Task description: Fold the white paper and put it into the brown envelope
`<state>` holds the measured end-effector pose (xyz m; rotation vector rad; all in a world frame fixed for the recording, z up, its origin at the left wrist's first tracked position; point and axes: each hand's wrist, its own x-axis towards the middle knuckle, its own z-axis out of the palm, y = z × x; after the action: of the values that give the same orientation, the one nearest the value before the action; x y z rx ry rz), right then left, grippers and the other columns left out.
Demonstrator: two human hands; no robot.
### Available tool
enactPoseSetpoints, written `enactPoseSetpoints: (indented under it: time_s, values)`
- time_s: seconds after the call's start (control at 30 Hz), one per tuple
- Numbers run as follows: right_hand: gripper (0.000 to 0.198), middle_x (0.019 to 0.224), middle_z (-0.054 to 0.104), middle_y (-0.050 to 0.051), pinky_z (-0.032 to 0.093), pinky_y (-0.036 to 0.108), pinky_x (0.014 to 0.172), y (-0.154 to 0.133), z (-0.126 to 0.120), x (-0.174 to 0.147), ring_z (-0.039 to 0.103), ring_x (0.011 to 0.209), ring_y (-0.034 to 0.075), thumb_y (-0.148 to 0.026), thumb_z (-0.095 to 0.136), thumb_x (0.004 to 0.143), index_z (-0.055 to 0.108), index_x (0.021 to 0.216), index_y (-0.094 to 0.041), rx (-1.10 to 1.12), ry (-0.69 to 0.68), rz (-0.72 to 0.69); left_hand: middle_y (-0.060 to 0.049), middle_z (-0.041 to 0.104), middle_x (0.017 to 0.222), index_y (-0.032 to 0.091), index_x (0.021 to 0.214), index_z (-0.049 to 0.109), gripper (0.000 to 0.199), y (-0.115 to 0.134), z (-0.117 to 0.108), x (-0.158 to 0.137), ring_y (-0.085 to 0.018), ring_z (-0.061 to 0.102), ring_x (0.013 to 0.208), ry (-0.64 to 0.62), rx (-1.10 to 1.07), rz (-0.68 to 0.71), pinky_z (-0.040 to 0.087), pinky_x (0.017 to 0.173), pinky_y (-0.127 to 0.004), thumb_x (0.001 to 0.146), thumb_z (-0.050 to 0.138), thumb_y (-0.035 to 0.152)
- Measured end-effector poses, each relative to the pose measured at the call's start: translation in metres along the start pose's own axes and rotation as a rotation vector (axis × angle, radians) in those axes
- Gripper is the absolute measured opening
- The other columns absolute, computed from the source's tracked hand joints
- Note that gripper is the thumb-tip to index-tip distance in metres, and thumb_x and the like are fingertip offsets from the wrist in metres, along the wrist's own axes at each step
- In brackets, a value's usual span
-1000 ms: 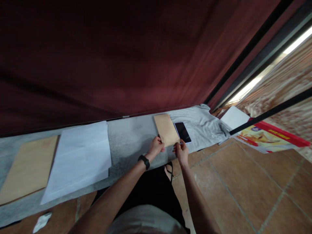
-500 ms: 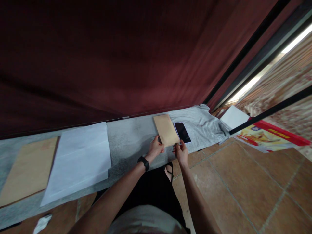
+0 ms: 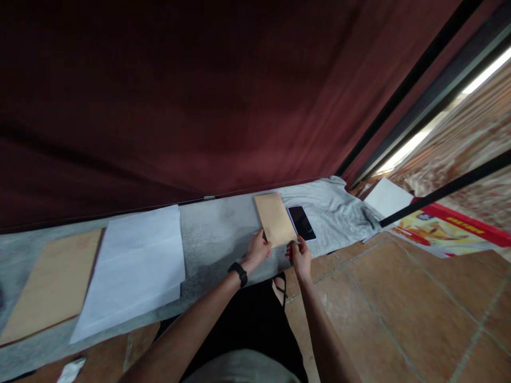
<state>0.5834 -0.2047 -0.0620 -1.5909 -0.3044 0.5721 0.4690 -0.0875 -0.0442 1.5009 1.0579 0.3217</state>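
A small brown paper envelope (image 3: 275, 217) lies on the grey cloth-covered bench (image 3: 215, 226) in front of me. My left hand (image 3: 258, 248), with a black watch on its wrist, grips the envelope's near left corner, thumb on top. My right hand (image 3: 300, 255) pinches the near right corner between thumb and fingers. Just right of the envelope lies a phone (image 3: 302, 222) with a dark screen and a light purple edge. Further left are large white paper sheets (image 3: 136, 271) and a bigger brown envelope (image 3: 54, 282).
A dark red curtain (image 3: 199, 106) hangs behind the bench. At right, a black pole (image 3: 451, 186) crosses in front of a red and yellow printed box (image 3: 451, 231) on the tiled floor (image 3: 383, 292). A crumpled white tissue (image 3: 72, 369) lies on the floor at lower left.
The view has shifted slightly, so everything appears a little lower and further right. Both hands keep their hold on the near corners of the small envelope.
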Motion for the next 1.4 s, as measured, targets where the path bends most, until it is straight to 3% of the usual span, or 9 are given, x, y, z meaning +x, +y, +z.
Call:
enactPoseSetpoints:
  time_s: [0.2, 0.47, 0.7, 0.87, 1.07, 1.23, 1.4]
  values:
    - [0.057, 0.069, 0.064, -0.003, 0.053, 0.023, 0.048, 0.001, 0.0, 0.002, 0.06, 0.053, 0.013, -0.051, 0.061, 0.082, 0.057, 0.127, -0.016, -0.011, -0.004, -0.024, 0.005, 0.063, 0.065, 0.018, 0.124, 0.056, 0.044, 0.001, 0.003, -0.004, -0.011, 0.057, 0.048, -0.001, 0.066, 0.012, 0.044, 0.05, -0.019, 0.081, 0.058, 0.012]
    - [0.057, 0.076, 0.067, -0.001, 0.054, 0.023, 0.05, 0.004, -0.001, 0.002, 0.062, 0.055, 0.013, -0.04, 0.058, 0.081, 0.053, 0.133, -0.017, -0.031, -0.018, -0.039, 0.002, 0.067, 0.072, 0.018, 0.134, 0.051, 0.052, 0.002, 0.002, -0.003, -0.01, 0.059, 0.05, -0.02, 0.103, 0.013, 0.045, 0.05, -0.018, 0.083, 0.057, 0.012]
    - [0.06, 0.077, 0.068, -0.001, 0.054, 0.024, 0.05, 0.007, -0.001, 0.002, 0.062, 0.054, 0.013, -0.042, 0.057, 0.081, 0.053, 0.135, -0.017, -0.04, -0.018, -0.051, 0.001, 0.066, 0.07, 0.015, 0.131, 0.052, 0.043, 0.004, 0.0, -0.003, -0.011, 0.059, 0.05, -0.019, 0.158, 0.034, 0.044, 0.05, -0.019, 0.089, 0.051, 0.015]
    - [0.061, 0.077, 0.067, -0.002, 0.054, 0.024, 0.05, 0.007, -0.002, 0.002, 0.062, 0.055, 0.013, -0.044, 0.059, 0.081, 0.052, 0.136, -0.018, -0.03, -0.02, -0.046, 0.001, 0.067, 0.072, 0.015, 0.138, 0.047, 0.047, 0.007, -0.003, -0.003, -0.011, 0.059, 0.052, -0.014, 0.204, 0.052, 0.045, 0.053, -0.02, 0.091, 0.049, 0.016]
    - [0.061, 0.075, 0.067, -0.003, 0.054, 0.024, 0.05, 0.005, -0.002, 0.0, 0.062, 0.055, 0.013, -0.044, 0.062, 0.079, 0.051, 0.134, -0.019, 0.027, -0.037, -0.016, -0.009, 0.074, 0.092, 0.014, 0.136, 0.051, 0.047, 0.009, -0.012, -0.008, -0.017, 0.068, 0.076, 0.026, 0.262, 0.105, 0.05, 0.071, -0.026, 0.09, 0.055, 0.017]
    - [0.062, 0.059, 0.061, -0.007, 0.042, 0.019, 0.039, -0.018, -0.005, 0.02, 0.053, 0.044, 0.011, -0.046, 0.065, 0.078, 0.051, 0.131, -0.017, 0.074, -0.076, 0.045, -0.012, 0.074, 0.103, 0.014, 0.14, 0.05, 0.054, 0.011, -0.018, -0.003, -0.023, 0.069, 0.096, 0.14, 0.294, 0.122, 0.05, 0.086, -0.031, 0.087, 0.06, 0.015]
    - [0.043, 0.056, 0.064, -0.004, 0.044, 0.018, 0.041, -0.07, 0.006, 0.073, 0.055, 0.042, 0.011, -0.032, 0.06, 0.084, 0.052, 0.124, -0.017, -0.031, -0.239, 0.163, -0.009, 0.074, 0.098, 0.016, 0.124, 0.063, 0.036, 0.015, -0.023, 0.024, -0.019, 0.069, 0.087, 0.188, 0.19, 0.071, 0.052, 0.077, -0.027, 0.09, 0.052, 0.015]
